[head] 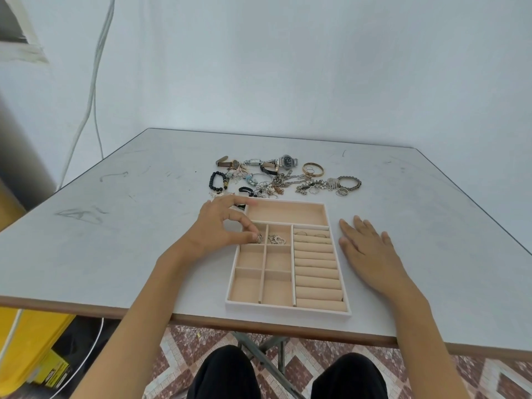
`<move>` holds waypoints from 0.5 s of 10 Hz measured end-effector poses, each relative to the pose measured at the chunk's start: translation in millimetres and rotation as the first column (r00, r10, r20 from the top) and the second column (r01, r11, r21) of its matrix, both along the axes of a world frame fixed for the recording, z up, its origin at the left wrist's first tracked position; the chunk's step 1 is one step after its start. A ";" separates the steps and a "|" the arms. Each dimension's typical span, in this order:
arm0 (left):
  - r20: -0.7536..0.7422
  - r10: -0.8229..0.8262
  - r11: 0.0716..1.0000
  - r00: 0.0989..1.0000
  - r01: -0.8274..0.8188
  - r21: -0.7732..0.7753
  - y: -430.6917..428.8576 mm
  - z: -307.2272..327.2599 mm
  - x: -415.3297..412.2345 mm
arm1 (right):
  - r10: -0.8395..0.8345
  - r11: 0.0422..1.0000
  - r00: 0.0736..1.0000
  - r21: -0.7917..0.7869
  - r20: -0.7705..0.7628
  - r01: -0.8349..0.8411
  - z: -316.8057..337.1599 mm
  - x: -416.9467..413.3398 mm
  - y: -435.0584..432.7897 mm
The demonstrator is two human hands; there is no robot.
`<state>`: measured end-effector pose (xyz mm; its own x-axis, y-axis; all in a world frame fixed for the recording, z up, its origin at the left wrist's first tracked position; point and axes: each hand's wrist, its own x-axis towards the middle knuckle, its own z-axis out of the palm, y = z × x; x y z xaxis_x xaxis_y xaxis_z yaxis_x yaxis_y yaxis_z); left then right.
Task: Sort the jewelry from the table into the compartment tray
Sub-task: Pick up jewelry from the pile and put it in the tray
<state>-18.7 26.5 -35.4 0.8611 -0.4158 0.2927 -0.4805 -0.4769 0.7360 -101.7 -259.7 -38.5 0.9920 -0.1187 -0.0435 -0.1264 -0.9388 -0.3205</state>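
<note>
A beige compartment tray (288, 308) lies near the table's front edge. My left hand (221, 226) hovers over its upper-left small compartment, thumb and forefinger pinching a small silver earring (259, 238). Several silver heart pieces (277, 239) lie in the compartment beside it. Thin rings (309, 234) sit in the top ring rolls on the tray's right side. My right hand (367, 246) rests flat on the table just right of the tray. A loose pile of jewelry (276, 181) lies behind the tray: watches (286, 161), a black bead bracelet (214, 181), a gold bangle (313, 169), chains.
The grey table (115, 240) ends at a brown front edge close to my knees. A white wall stands right behind it. Yellow boxes (31, 341) and cables sit on the floor at the lower left.
</note>
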 end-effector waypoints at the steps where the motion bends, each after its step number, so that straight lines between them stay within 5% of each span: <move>1: 0.003 0.013 0.999 1.000 -0.013 -0.051 -3.6 2.5 -2.2 | 0.002 1.000 1.000 -0.003 0.002 -0.002 0.4 -0.3 -0.1; 3: -0.021 -0.019 0.996 1.000 0.018 -0.090 2.1 7.0 -5.2 | -0.001 1.000 1.000 0.008 0.003 0.001 0.6 -0.4 0.2; 5: -0.028 -0.126 0.984 0.992 0.128 0.125 5.7 1.1 -6.7 | 0.001 1.000 1.000 0.009 0.009 -0.001 0.2 -0.1 0.4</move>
<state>-25.5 32.2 -34.4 0.8040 -0.5547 0.2140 -0.5288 -0.5026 0.6839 -101.9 -259.3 -38.3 0.9925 -0.1169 -0.0355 -0.1221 -0.9359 -0.3304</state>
